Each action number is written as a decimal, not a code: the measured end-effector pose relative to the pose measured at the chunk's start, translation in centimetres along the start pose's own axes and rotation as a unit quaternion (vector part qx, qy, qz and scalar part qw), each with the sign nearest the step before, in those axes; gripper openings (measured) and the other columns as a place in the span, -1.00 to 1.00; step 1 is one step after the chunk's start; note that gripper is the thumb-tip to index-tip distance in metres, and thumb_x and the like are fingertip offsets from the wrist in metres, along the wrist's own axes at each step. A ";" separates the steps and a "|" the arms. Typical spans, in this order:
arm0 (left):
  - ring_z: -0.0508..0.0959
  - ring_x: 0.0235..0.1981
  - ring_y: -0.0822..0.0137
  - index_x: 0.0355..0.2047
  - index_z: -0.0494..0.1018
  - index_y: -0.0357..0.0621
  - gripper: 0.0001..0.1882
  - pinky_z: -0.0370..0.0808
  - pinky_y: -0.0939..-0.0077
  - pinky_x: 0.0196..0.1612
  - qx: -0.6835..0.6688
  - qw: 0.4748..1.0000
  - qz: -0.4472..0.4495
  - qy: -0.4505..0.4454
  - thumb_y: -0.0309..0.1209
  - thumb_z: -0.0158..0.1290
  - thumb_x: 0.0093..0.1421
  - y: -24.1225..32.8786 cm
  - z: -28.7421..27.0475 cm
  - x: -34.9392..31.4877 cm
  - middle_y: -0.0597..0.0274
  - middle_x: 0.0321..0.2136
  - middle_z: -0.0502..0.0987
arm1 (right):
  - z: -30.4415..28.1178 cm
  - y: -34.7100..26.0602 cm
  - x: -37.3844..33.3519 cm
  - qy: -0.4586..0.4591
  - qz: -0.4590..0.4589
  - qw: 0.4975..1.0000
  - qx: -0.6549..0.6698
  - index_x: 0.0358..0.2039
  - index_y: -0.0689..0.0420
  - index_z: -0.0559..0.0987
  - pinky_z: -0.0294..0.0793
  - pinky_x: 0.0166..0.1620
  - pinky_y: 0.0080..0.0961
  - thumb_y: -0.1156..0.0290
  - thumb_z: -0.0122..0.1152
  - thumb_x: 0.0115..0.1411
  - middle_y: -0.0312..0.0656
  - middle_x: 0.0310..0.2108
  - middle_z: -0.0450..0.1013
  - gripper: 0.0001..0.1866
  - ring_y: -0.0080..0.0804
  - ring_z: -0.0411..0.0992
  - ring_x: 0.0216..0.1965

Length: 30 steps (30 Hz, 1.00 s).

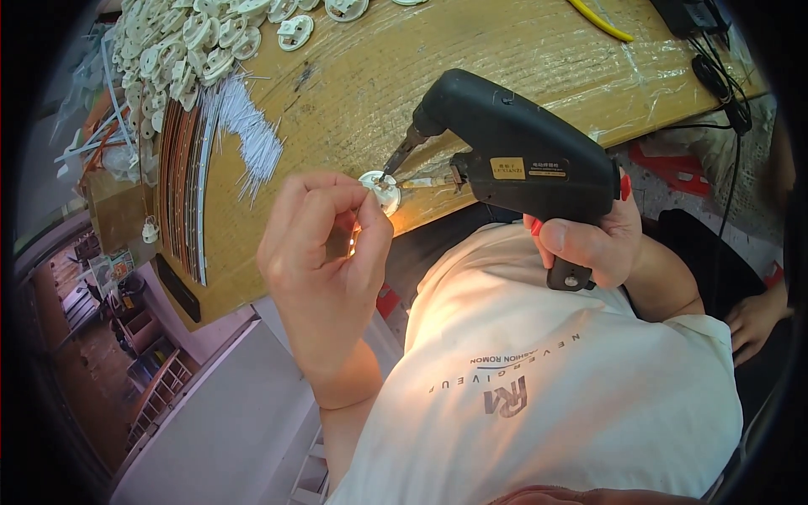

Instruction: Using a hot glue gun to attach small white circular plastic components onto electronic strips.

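My right hand (602, 244) grips the handle of a black soldering gun (539, 143) with a red trigger. Its metal tip points down-left and meets, or nearly meets, a small white round part (383, 192) near the table's front edge. A thin feed tube below the barrel also points at that part. Close against the part's left side, my left hand (324, 244) has thumb and forefinger pinched together. Whatever lies between those fingertips is too small or hidden to make out. Just below them an orange glow shows.
Many white round parts (181, 50) lie heaped at the far left of the wooden table (353, 101). Beside them are short white wires (252, 139) and long brown and white strips (187, 185). A yellow tube (602, 21) and black cables (715, 80) are at the right. Another person's hand (757, 324) appears far right.
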<state>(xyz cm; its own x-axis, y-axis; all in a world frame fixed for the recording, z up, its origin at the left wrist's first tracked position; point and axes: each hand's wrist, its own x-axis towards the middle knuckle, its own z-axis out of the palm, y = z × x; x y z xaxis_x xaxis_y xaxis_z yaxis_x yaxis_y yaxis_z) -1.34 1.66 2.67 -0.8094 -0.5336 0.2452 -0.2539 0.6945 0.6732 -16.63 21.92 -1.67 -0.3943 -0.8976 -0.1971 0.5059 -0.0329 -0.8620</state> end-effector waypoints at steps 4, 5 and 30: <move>0.53 -0.51 0.45 -0.44 0.48 -0.34 -0.85 0.46 0.65 -0.48 -0.001 1.000 -0.017 -0.004 -0.76 0.17 -0.02 0.3 0.0 0.1 0.17 -0.42 0.53 | -0.8 0.9 -0.1 -0.024 -0.013 0.998 -0.053 -0.02 0.30 0.49 0.49 -0.51 -0.57 0.51 0.15 0.11 -0.11 -0.32 0.51 -0.62 -0.52 0.46 -0.57; 0.53 -0.51 0.45 -0.44 0.48 -0.34 -0.85 0.46 0.65 -0.48 -0.001 1.000 -0.017 -0.004 -0.76 0.17 -0.02 0.2 0.1 0.1 0.17 -0.42 0.53 | -0.5 0.7 0.0 -0.023 -0.013 0.998 -0.053 -0.02 0.30 0.49 0.49 -0.51 -0.57 0.51 0.15 0.11 -0.11 -0.32 0.51 -0.62 -0.52 0.46 -0.57; 0.52 -0.48 0.51 -0.43 0.49 -0.38 -0.88 0.44 0.70 -0.49 -0.005 1.000 -0.021 0.010 -0.77 0.17 0.02 0.1 0.2 -0.3 0.16 -0.38 0.54 | 0.4 -0.1 0.0 0.019 0.011 1.000 0.000 -0.30 0.21 0.56 0.31 -0.51 -0.65 0.50 0.25 0.13 -0.36 -0.58 0.45 -0.87 -0.69 0.34 -0.59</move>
<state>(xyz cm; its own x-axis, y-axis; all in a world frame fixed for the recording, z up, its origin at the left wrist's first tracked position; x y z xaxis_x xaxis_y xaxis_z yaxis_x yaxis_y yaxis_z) -1.21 1.99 2.50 -0.7873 -0.5717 0.2311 -0.2821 0.6672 0.6894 -16.38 21.81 -1.43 -0.4126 -0.8803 -0.2341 0.5149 -0.0134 -0.8571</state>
